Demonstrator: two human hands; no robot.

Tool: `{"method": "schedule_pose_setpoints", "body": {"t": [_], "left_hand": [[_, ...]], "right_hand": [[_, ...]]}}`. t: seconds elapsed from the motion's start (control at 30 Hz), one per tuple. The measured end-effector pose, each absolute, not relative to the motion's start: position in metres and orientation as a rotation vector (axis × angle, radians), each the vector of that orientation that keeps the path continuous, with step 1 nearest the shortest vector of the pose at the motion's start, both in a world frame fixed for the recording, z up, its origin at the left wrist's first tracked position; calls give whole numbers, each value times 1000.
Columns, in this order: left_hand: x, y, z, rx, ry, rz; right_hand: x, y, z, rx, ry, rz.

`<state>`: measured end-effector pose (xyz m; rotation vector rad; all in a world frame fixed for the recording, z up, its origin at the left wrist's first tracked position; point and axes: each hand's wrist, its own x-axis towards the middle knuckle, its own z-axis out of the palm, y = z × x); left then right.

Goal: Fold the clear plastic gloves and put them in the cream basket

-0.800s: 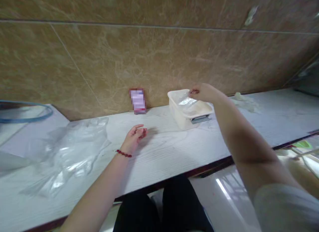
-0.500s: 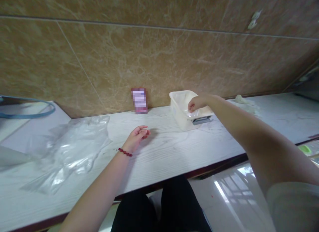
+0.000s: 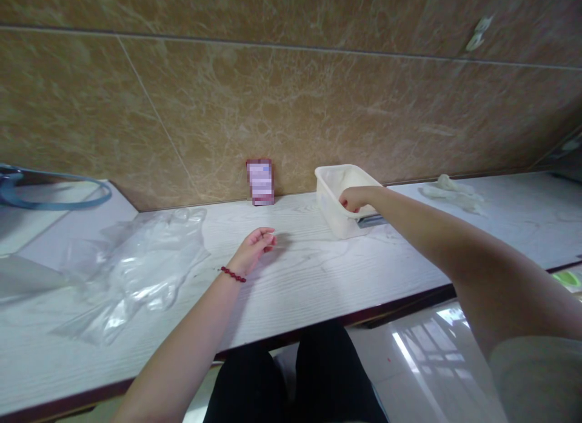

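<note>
My right hand (image 3: 355, 199) reaches into a white plastic bin (image 3: 334, 214) from its right side. The fingers are curled together inside, with their tips partly hidden, and I cannot make out what they hold. The bin stands near the wall with a grey handle (image 3: 371, 220) at its front. Over the table, left of the bin, my left hand (image 3: 255, 248) is relaxed with its fingers slightly bent and apart, and nothing shows in it. A red beaded bracelet circles that wrist. Behind it, a phone-like object with a blurred screen (image 3: 261, 183) leans on the wall.
A clear plastic bag (image 3: 150, 265) lies flat on the white wood-grain table (image 3: 291, 302) at left. Beyond it is a blue hoop-shaped strap (image 3: 86, 208). A crumpled whitish glove-like item (image 3: 454, 189) lies right of the bin. The brown tiled wall (image 3: 291, 108) closes off the back.
My right hand has shifted slightly lower and toward the front of the bin, and the clear film seen at its fingertips no longer shows. My left hand has hardly moved. The view shifted slightly.
</note>
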<state>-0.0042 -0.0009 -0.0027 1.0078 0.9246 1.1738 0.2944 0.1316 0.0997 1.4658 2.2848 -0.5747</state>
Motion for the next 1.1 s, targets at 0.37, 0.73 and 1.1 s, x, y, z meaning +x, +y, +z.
{"method": "schedule_pose_setpoints", "body": {"t": [0.37,0.73,1.1], "left_hand": [[-3,-1,-1,1006,938,1170],[-2,-4,5,1099,1052,1164],[-90,-38,37,1881,1716,834]], "right_hand": [[300,113,112,1508,2295,-461],[332,112,126,1529,2291,-768],[284,48,145,2127,2944,62]]}}
